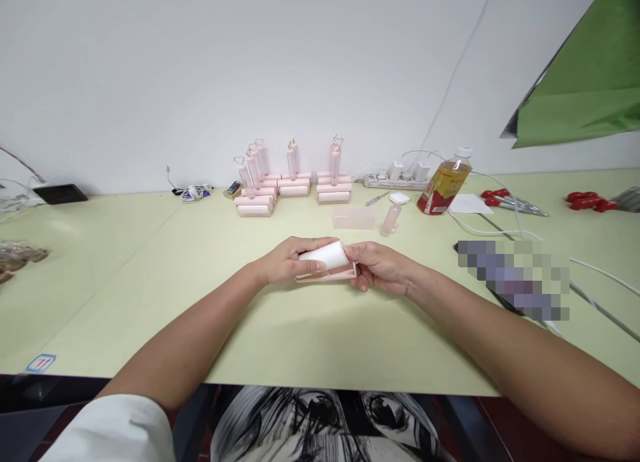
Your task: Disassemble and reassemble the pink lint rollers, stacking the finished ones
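Observation:
A white sticky-paper roll (327, 254) lies tilted at the mouth of a pink lint roller frame (343, 273), just above the table. My left hand (287, 261) is closed round the left part of both, its thumb over the roll. At the other end, my right hand (385, 269) grips the roll and frame, thumb at the roll's end and fingers partly hidden behind. Beyond my hands lie a clear pink cover (353, 218) and a short pink handle (391, 220).
Several pink lint rollers (254, 210) stand along the wall. Right of them are a power strip (395, 181), a drink bottle (445, 184), red-handled scissors (510, 201), cables and a blurred-out phone-like object (510, 282). A dark phone (61, 193) lies far left.

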Demonstrator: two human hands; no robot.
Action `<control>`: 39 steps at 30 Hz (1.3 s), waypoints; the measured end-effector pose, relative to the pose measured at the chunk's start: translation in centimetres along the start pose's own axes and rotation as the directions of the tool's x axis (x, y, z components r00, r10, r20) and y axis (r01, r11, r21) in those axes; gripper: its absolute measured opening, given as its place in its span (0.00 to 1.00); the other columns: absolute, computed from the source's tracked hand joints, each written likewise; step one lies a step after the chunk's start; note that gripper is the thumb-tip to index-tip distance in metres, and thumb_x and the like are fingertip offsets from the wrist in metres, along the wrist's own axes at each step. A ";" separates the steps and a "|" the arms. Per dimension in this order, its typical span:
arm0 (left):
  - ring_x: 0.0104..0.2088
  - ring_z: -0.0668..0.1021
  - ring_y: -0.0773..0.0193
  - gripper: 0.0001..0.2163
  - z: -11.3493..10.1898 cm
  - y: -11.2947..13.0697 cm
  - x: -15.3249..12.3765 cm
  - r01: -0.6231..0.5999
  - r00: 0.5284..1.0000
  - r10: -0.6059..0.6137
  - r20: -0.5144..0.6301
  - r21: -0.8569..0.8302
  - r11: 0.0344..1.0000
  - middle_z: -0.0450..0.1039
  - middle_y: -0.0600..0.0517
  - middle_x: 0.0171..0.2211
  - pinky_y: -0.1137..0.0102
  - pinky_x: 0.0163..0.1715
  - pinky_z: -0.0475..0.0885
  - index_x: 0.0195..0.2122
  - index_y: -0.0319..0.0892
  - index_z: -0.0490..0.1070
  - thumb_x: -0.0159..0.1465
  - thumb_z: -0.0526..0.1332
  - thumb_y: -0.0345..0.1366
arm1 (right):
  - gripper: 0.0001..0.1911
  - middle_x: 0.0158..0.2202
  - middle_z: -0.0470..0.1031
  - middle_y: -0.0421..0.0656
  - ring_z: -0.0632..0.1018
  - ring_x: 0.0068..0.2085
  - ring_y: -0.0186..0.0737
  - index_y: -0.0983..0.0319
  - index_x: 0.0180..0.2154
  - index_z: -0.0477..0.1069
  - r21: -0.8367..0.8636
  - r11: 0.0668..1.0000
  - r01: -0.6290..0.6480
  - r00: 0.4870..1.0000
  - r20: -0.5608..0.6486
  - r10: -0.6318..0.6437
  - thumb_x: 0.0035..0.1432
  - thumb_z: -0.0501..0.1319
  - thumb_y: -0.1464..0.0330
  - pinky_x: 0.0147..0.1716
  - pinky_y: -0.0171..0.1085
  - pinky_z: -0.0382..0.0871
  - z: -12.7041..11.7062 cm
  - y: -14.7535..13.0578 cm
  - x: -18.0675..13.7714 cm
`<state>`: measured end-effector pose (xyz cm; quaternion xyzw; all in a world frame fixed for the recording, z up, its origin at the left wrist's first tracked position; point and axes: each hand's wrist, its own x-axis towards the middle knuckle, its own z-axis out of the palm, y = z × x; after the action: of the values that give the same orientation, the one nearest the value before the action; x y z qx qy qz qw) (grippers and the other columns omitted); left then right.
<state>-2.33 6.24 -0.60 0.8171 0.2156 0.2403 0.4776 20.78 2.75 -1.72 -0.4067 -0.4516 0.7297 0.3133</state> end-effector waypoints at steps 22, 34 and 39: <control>0.44 0.78 0.54 0.24 -0.4 -0.9 -0.2 -0.031 0.999 0.032 -0.009 0.144 0.989 0.77 0.46 0.49 0.67 0.42 0.70 0.59 0.44 0.70 0.61 0.62 0.40 | 0.15 0.22 0.72 0.43 0.74 0.23 0.33 0.65 0.32 0.69 -0.025 0.993 0.111 0.980 -0.161 -0.114 0.60 0.63 0.59 0.20 0.31 0.74 0.5 0.8 0.4; 0.47 0.77 0.55 0.26 -0.7 -0.7 -0.2 -0.038 0.998 0.027 0.052 0.242 0.970 0.74 0.47 0.54 0.68 0.45 0.69 0.62 0.43 0.65 0.62 0.60 0.41 | 0.14 0.20 0.70 0.41 0.74 0.22 0.33 0.64 0.30 0.67 -0.040 0.991 0.129 0.966 -0.221 -0.134 0.58 0.65 0.60 0.18 0.30 0.72 0.7 1.1 0.5; 0.44 0.77 0.56 0.26 -0.6 -0.4 -0.2 -0.031 0.997 0.007 0.081 0.304 0.952 0.75 0.49 0.51 0.69 0.43 0.68 0.63 0.44 0.64 0.63 0.59 0.43 | 0.15 0.22 0.71 0.40 0.74 0.21 0.33 0.62 0.30 0.67 -0.089 0.988 0.130 0.954 -0.262 -0.149 0.54 0.67 0.59 0.18 0.32 0.71 0.8 1.2 0.5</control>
<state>-2.90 6.73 -0.77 0.8919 0.2231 0.1763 0.3517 19.70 2.38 -2.79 -0.4795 -0.4583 0.6278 0.4074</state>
